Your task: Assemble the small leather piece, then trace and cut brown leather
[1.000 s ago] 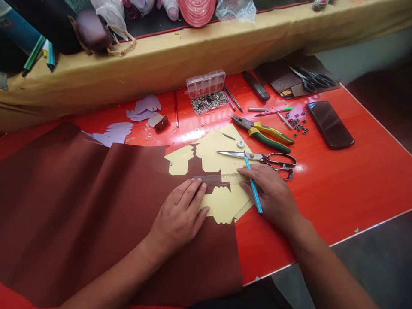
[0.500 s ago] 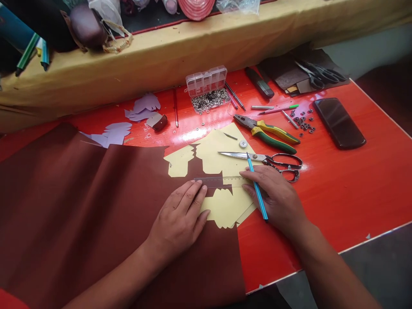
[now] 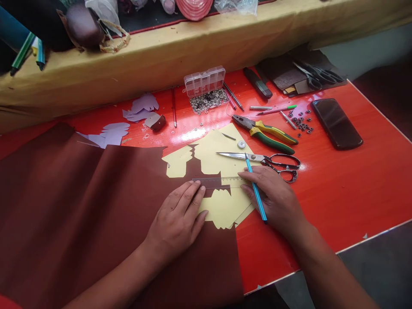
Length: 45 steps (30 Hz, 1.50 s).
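Observation:
My left hand (image 3: pixel 178 216) lies flat with fingers stretched out, its fingertips on the left end of a clear ruler (image 3: pixel 212 182). The ruler lies across a brown leather-like sheet (image 3: pixel 125 223), whose right edge has cut-out shapes, and over yellow paper (image 3: pixel 214 150) beneath it. A blue felt-tip pen (image 3: pixel 256 189) slants between the fingers of my right hand (image 3: pixel 277 197). That hand's thumb and index finger are at the ruler's right end, which they partly hide. Just beyond it lie fabric scissors (image 3: pixel 257 158) on the yellow paper.
Behind the scissors are pliers (image 3: pixel 267 133) and a small round metal disc (image 3: pixel 241 144). Farther back stands a clear compartment box (image 3: pixel 205 81) with metal snaps. A phone (image 3: pixel 337 123) lies to the right, more scissors (image 3: pixel 317 74) behind it. Purple paper pieces (image 3: pixel 116 133) are at the left.
The whole view has shifted very slightly to the left. My hands, the ruler and the pen keep their places relative to the sheet.

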Motion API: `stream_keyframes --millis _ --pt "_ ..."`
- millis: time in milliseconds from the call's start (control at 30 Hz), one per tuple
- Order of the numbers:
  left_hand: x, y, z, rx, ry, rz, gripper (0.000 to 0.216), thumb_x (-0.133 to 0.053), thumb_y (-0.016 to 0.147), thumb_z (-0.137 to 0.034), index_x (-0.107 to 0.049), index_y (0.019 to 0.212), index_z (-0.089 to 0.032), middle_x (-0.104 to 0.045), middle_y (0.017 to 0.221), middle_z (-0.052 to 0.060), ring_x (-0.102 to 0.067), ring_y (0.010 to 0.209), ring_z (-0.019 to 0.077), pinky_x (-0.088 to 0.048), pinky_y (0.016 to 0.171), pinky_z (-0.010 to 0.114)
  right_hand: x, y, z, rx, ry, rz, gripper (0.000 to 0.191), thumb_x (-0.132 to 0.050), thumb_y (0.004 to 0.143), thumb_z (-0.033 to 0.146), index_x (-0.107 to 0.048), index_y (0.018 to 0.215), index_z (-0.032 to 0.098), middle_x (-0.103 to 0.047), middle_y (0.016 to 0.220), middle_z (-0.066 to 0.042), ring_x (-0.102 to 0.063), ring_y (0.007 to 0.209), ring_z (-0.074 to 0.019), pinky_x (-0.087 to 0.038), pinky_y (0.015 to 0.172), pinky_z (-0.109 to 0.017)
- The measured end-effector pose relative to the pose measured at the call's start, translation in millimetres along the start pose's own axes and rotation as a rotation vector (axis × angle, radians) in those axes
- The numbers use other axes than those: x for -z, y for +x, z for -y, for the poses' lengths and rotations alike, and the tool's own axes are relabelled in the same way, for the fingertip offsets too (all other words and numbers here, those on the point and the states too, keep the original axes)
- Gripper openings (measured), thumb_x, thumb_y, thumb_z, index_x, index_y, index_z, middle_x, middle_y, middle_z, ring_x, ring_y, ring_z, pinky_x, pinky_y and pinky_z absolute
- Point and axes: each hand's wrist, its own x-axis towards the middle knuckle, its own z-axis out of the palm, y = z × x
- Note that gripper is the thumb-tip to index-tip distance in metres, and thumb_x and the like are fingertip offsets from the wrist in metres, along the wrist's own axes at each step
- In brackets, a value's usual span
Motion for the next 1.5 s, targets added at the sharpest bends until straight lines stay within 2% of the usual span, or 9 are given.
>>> stream_keyframes --millis 400,800,1500 --pt "1.8 1.2 -0.7 -0.017 0.01 0.002 0.049 -0.064 0.101 -0.025 -0.059 0.144 -0.002 -0.067 0.142 0.022 -0.063 0.132 0.0355 -0.055 0.11 0.048 0.4 0.8 2.0 0.001 0.001 -0.008 0.028 -0.068 0.1 0.014 -0.068 0.127 0.022 -0.073 0.115 -0.014 -0.069 0.109 -0.0304 -0.057 0.096 -0.05" --pt "1.5 -0.2 -0.8 0.004 -0.005 0.007 0.051 -0.063 0.101 -0.025 -0.056 0.149 -0.006 -0.067 0.143 0.02 -0.062 0.134 0.0343 -0.055 0.11 0.049 0.0 0.8 2.3 -0.001 -0.006 -0.023 0.027 -0.068 0.101 0.017 -0.069 0.126 0.024 -0.074 0.113 -0.012 -0.071 0.109 -0.0304 -0.058 0.095 -0.049" --pt "2.3 1.1 -0.7 -0.012 0.006 -0.004 0.05 -0.065 0.1 -0.023 -0.058 0.146 -0.004 -0.069 0.139 0.021 -0.064 0.132 0.0342 -0.056 0.11 0.048 1.8 2.7 4.8 0.008 -0.004 -0.032 0.025 -0.067 0.101 0.016 -0.069 0.125 0.024 -0.076 0.111 -0.012 -0.071 0.108 -0.0298 -0.058 0.094 -0.049"
